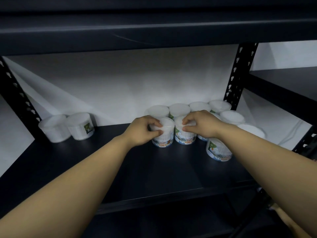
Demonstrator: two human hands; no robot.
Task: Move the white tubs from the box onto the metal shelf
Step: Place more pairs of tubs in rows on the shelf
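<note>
While both tubs stand on the metal shelf (120,162), left hand (143,130) grips left tub (163,134), right hand (201,124) grips right tub (185,134).

Two tubs (66,127) sitting at the frame's left on the shelf (103,162), a cluster of tubs (199,121) standing right of centre, two front tubs (173,134) touching, one tub (218,150) lying nearest at lower right

Tubs, hands and shelf boards, counted

Eleven white tubs (185,133) show on the metal shelf (103,160): two at the left (66,127), nine clustered at the right, some partly hidden. Two hands, the left hand (142,130) and the right hand (200,123). Two slotted uprights (238,74).
</note>
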